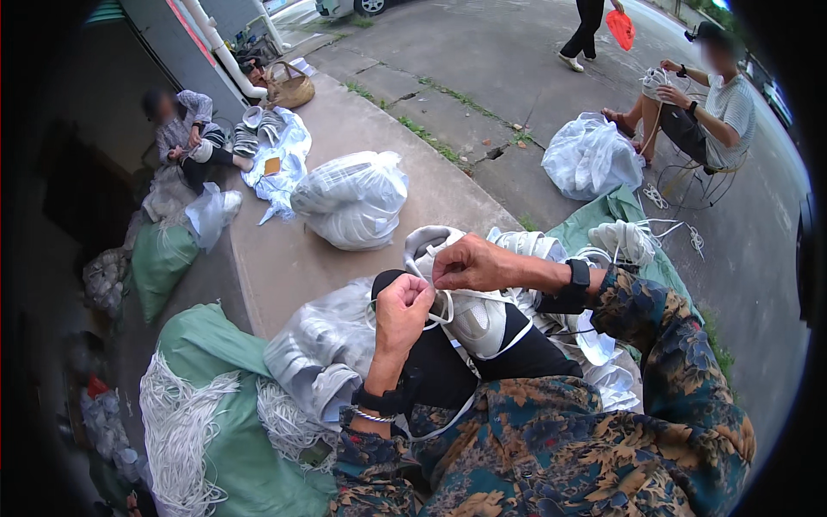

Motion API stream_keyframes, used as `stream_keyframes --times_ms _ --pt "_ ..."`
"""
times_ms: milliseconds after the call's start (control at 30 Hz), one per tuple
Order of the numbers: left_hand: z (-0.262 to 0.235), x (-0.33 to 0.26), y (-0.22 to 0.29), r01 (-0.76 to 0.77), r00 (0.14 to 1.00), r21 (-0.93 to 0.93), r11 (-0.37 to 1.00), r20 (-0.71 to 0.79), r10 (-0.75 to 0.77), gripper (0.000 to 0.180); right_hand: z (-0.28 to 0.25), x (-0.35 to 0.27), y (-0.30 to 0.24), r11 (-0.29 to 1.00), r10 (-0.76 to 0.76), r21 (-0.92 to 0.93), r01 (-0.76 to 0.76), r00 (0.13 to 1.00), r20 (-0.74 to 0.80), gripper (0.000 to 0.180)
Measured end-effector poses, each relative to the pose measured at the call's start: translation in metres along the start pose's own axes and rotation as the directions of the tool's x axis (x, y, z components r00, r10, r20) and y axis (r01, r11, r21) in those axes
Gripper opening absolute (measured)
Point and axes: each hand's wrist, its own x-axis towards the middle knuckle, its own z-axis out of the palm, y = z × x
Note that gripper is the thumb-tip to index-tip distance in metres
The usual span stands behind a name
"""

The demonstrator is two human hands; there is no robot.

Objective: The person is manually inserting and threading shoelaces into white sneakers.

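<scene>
A white and light-grey sneaker (476, 327) rests on my black-trousered lap, its toe towards me and its collar away from me. Over its left side my two hands meet fingertip to fingertip. My left hand (401, 315) is closed in a pinch on a white shoelace (447, 310) that loops beside the shoe. My right hand (469, 264), just above the shoe's tongue, also pinches the lace; the exact spot is hidden by the fingers. Another length of lace hangs down across my lap.
Bagged shoes (319, 332) lie left of my knees, beside white lace bundles (185, 422) on green sacking (250, 431). More sneakers (624, 241) lie to my right. A full plastic bag (353, 198) stands ahead. Seated people work at left (189, 129) and right (719, 112); someone walks behind.
</scene>
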Motion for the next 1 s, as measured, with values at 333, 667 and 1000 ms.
stream_keyframes --times_ms 333,667,1000 --pt "0.04 0.019 -0.033 0.075 0.962 0.609 0.79 -0.253 0.104 0.015 0.008 -0.009 0.043 0.631 -0.264 -0.759 0.159 0.964 -0.018 0.011" --pt "0.037 0.024 -0.035 -0.001 0.967 0.645 0.764 -0.194 0.165 0.016 -0.002 -0.009 0.062 0.711 -0.207 -0.689 0.143 0.978 -0.011 0.028" --pt "0.031 0.026 -0.038 -0.009 0.972 0.644 0.765 -0.175 0.159 0.015 -0.009 -0.008 0.054 0.756 -0.233 -0.649 0.089 0.963 -0.139 0.018"
